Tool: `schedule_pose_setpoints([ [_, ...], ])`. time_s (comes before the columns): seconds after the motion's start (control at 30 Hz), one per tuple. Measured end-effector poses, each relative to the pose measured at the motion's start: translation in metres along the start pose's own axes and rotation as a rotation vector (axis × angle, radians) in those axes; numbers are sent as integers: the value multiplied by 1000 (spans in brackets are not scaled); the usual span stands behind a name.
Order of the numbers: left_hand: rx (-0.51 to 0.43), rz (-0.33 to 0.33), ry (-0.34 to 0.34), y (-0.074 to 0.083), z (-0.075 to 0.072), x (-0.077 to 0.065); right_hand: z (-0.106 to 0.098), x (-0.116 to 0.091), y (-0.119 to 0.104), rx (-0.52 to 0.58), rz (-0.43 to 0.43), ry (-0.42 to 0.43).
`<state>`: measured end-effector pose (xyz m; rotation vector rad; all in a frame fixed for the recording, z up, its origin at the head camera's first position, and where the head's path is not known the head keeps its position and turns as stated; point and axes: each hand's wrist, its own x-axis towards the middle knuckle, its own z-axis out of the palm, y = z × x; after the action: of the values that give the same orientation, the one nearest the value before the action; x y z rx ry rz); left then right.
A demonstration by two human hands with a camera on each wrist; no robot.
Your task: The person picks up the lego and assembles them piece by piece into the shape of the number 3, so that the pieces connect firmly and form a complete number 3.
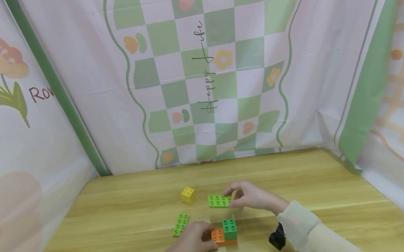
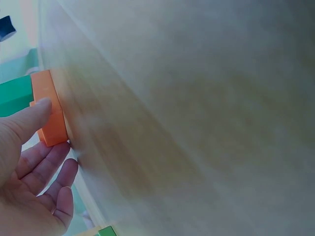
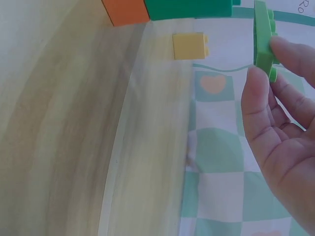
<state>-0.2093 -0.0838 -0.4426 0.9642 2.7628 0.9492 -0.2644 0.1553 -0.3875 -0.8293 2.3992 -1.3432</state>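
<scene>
An orange building brick point(image 1: 218, 236) lies on the table with a dark green brick point(image 1: 230, 229) stacked on its right part. My left hand point(image 1: 195, 241) grips the orange brick's left end, thumb on its near side in the left wrist view. Raised above the table, a thin light green brick point(image 3: 263, 37) is pinched by its right end between thumb and fingers of my right hand point(image 1: 252, 195). That brick is held studs up, behind the stack in the head view and apart from it. The underside of the orange brick is hidden.
Beyond my left hand lies a second thin light green brick point(image 1: 181, 225), partly covered by the hand. A yellow brick point(image 1: 188, 195) stands farther back. A small black object point(image 1: 277, 238) is beside the right sleeve. Patterned curtains point(image 1: 215, 78) enclose the wooden table point(image 1: 132, 200).
</scene>
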Motion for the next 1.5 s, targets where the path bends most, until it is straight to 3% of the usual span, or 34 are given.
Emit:
schedule_pose_setpoints([
  [0.57,-8,-4,-5,1,-1,-1,2,-16,-10,26,-55,-20],
  [1.5,18,25,30,1,1,-1,16,-33,-12,41,-66,-61],
])
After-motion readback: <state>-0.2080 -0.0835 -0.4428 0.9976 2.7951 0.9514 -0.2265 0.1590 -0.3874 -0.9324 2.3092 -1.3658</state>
